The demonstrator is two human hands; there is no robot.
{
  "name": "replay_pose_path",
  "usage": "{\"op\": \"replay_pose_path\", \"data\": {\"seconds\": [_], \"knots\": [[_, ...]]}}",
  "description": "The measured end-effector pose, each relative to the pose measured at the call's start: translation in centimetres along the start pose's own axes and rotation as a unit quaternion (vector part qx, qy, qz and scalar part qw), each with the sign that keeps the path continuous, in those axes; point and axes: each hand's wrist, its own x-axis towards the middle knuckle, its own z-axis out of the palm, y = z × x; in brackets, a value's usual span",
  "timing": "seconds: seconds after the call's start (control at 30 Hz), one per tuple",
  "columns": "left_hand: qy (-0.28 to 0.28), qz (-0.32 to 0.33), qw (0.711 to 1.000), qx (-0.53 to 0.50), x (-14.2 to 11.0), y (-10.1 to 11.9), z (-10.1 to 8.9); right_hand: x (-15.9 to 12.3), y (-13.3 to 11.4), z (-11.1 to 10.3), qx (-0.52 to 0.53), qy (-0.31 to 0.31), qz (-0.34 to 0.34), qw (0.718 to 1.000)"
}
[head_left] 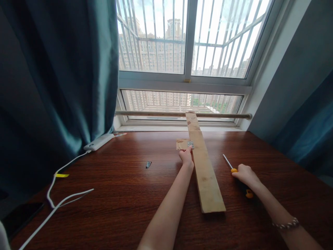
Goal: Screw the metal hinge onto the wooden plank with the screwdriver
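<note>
A long wooden plank [205, 166] lies on the dark wooden table [125, 194], its far end resting on a wooden rod [156, 114] at the window. A small metal hinge [190, 144] joins the plank to a small wooden piece [182, 143] on its left. My left hand [186, 156] reaches to the hinge, fingertips pinched at it. My right hand [246, 174] lies on the table to the right of the plank, closed round the handle of an orange-and-black screwdriver [230, 166] whose metal shaft points away to the upper left.
A few loose screws [148, 164] lie left of the plank. A white power bank [99, 142] with white cables [59, 198] sits at the left by a teal curtain [57, 76]. A dark phone [20, 217] lies at the table's near left corner.
</note>
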Motion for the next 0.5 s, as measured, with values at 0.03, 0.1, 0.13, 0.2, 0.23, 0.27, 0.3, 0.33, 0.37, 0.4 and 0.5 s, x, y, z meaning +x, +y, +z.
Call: {"op": "replay_pose_path", "data": {"seconds": [0.03,0.1,0.13,0.2,0.23,0.27,0.3,0.33,0.37,0.4,0.5], "knots": [[-0.001,-0.001,1.000,-0.003,-0.1,0.1,0.0,0.1,0.1,0.0,-0.001,-0.003,-0.003,1.000],[-0.003,-0.006,1.000,-0.008,-0.1,0.1,0.0,0.1,0.1,-0.1,-0.004,-0.011,-0.007,1.000],[-0.005,-0.008,1.000,-0.010,0.0,0.0,0.0,0.0,0.1,-0.3,-0.006,-0.016,-0.006,1.000],[-0.007,-0.011,1.000,-0.013,0.2,-0.2,-0.1,-0.4,-0.2,-0.9,-0.012,-0.023,0.001,1.000],[-0.008,-0.012,1.000,-0.012,0.3,-0.4,-0.2,-0.8,-0.6,-1.4,-0.019,-0.021,0.007,1.000],[-0.008,-0.011,1.000,-0.010,0.4,-0.5,-0.2,-1.4,-1.2,-1.9,-0.029,-0.011,0.013,0.999],[-0.007,-0.010,1.000,-0.006,0.5,-0.6,-0.3,-2.3,-2.1,-2.4,-0.038,0.007,0.014,0.999],[-0.008,-0.008,1.000,-0.001,0.5,-0.7,-0.3,-3.3,-3.3,-2.9,-0.046,0.036,0.012,0.998],[-0.008,-0.005,1.000,0.006,0.5,-0.7,-0.3,-4.6,-4.8,-3.3,-0.043,0.074,-0.002,0.996],[-0.009,-0.001,1.000,0.014,0.5,-0.7,-0.3,-6.0,-6.7,-3.7,-0.017,0.112,-0.033,0.993],[0.001,0.017,0.999,0.048,0.3,-0.3,-0.3,-10.3,-13.6,-3.9,0.141,0.090,-0.221,0.961]]}}
